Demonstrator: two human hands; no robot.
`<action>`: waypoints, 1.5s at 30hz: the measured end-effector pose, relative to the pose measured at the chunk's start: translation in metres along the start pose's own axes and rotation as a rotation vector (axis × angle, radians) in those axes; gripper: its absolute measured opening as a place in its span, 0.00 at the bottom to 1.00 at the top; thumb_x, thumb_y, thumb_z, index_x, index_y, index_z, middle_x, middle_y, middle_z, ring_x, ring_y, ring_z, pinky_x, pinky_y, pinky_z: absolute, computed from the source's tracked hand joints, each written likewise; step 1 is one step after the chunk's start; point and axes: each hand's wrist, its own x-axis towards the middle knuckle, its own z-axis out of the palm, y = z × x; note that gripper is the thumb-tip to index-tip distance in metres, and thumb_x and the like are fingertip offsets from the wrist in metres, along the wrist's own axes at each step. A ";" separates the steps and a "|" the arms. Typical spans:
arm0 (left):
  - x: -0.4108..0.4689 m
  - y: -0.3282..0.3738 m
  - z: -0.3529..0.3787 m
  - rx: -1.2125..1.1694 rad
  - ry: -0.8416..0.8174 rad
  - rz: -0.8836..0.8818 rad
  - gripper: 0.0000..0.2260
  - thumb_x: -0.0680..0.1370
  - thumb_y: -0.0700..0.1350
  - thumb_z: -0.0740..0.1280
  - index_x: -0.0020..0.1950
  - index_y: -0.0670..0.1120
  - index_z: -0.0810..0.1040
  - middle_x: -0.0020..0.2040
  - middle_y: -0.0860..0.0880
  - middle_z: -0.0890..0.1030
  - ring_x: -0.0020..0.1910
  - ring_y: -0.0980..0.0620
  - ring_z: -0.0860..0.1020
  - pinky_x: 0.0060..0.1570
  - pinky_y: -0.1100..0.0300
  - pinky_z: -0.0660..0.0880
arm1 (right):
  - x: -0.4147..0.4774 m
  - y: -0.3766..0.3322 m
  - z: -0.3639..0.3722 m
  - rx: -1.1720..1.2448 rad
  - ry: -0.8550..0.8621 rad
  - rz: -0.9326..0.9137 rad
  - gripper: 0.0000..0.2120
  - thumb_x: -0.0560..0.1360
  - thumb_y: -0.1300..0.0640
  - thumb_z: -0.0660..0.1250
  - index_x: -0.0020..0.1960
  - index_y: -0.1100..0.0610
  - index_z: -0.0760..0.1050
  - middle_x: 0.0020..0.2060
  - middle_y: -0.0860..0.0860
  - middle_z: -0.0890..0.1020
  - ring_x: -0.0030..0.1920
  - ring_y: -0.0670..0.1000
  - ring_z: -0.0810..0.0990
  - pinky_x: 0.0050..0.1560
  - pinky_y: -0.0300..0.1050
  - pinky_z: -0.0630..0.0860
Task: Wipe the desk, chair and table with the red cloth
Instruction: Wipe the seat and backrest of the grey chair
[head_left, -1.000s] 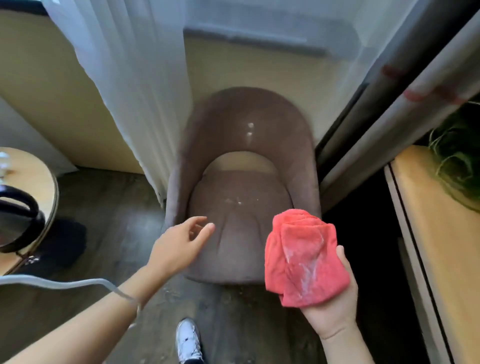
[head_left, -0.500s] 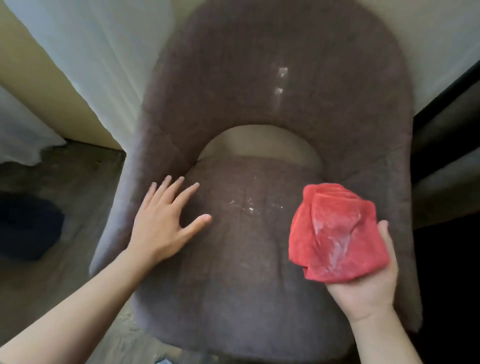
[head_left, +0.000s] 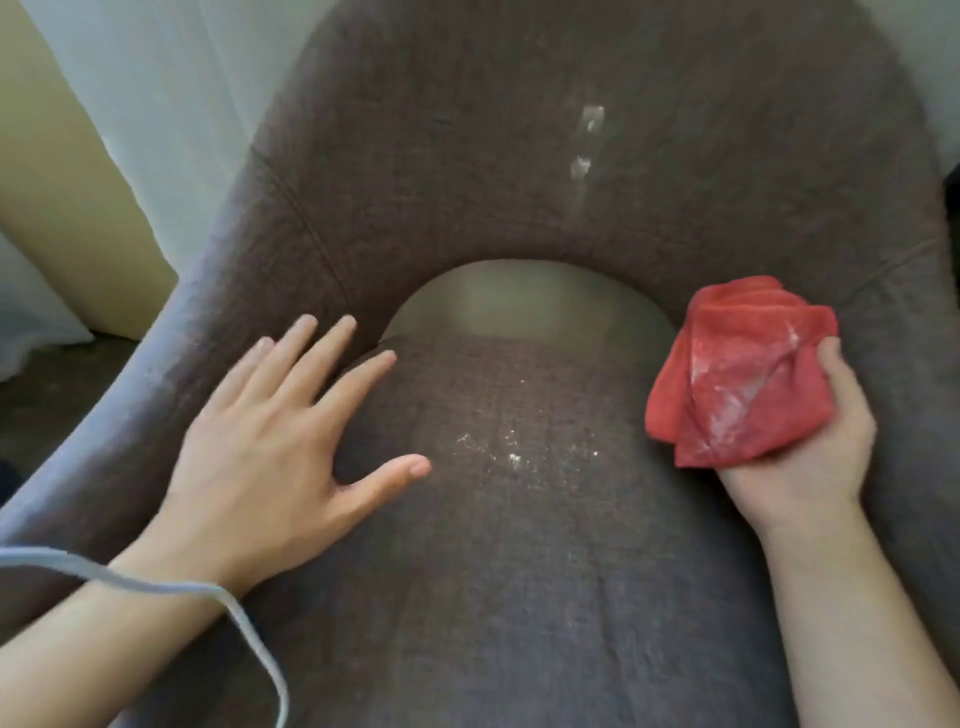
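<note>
A pale curtain (head_left: 171, 104) hung at the far left behind a brown upholstered chair (head_left: 467, 171) that filled the view. White specks (head_left: 511, 452) dotted the seat middle, and white smears (head_left: 584, 150) marked the backrest. The left hand (head_left: 270, 457) lay flat and spread on the seat's left side. The right hand (head_left: 800, 441) gripped the bunched red cloth (head_left: 737, 369) above the seat's right side.

The chair (head_left: 519, 545) is covered in brownish-grey woven fabric, with a curved back and an arched gap above the seat. White crumbs lie on the seat between the two hands; white smears mark the back. The red cloth (head_left: 737, 374) is bunched, dusted white, in the right hand (head_left: 800, 447).
</note>
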 end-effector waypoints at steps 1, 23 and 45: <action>0.000 -0.006 -0.009 0.053 0.060 0.002 0.40 0.74 0.77 0.49 0.75 0.54 0.71 0.79 0.43 0.67 0.79 0.40 0.61 0.77 0.40 0.55 | 0.003 0.007 0.020 -0.150 -0.079 -0.079 0.18 0.81 0.45 0.59 0.64 0.52 0.79 0.55 0.50 0.85 0.59 0.50 0.81 0.62 0.47 0.77; 0.039 -0.074 -0.038 -0.085 -0.276 0.004 0.53 0.58 0.87 0.35 0.80 0.67 0.51 0.81 0.59 0.35 0.78 0.46 0.28 0.79 0.46 0.39 | -0.011 0.158 0.043 -2.286 -0.358 -0.169 0.40 0.73 0.25 0.45 0.79 0.40 0.37 0.81 0.50 0.46 0.80 0.57 0.46 0.77 0.58 0.42; 0.034 -0.073 -0.038 -0.107 -0.238 0.009 0.53 0.59 0.85 0.32 0.81 0.63 0.44 0.83 0.55 0.38 0.80 0.45 0.31 0.80 0.45 0.42 | -0.064 0.058 0.063 -0.564 0.053 -0.057 0.09 0.82 0.56 0.60 0.57 0.52 0.78 0.47 0.50 0.88 0.44 0.46 0.86 0.46 0.46 0.84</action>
